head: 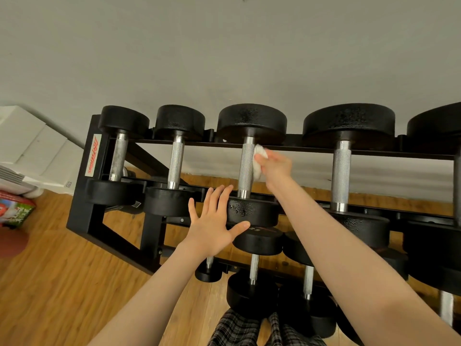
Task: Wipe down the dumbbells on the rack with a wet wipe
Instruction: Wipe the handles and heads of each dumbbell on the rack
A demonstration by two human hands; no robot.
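Dumbbells sit in a row on the top tier of a black rack (99,211), and five of them show there, the fifth cut off by the right edge of the frame. Third from the left is the dumbbell being wiped (245,168), lying with one black head toward the wall and the other toward the person, its knurled silver handle between them. At least three more dumbbells lie on the lower tier (254,268), partly hidden behind the forearms.

One wet wipe (258,162), white and crumpled, is pressed against the right side of that handle. The right hand (275,164) holds the wipe with its fingers curled around it. The left hand (214,221) is spread wide, fingers straight and apart, with its fingertips on the near head of the same dumbbell and the thumb reaching along its lower edge.

Both forearms are bare. Two legs in plaid trousers (249,330) show at the bottom edge. A red label (92,156) runs along the rack's left upright. The rack stands on a wooden floor (50,283) against a pale wall (224,58), with a white appliance (30,146) to the left.
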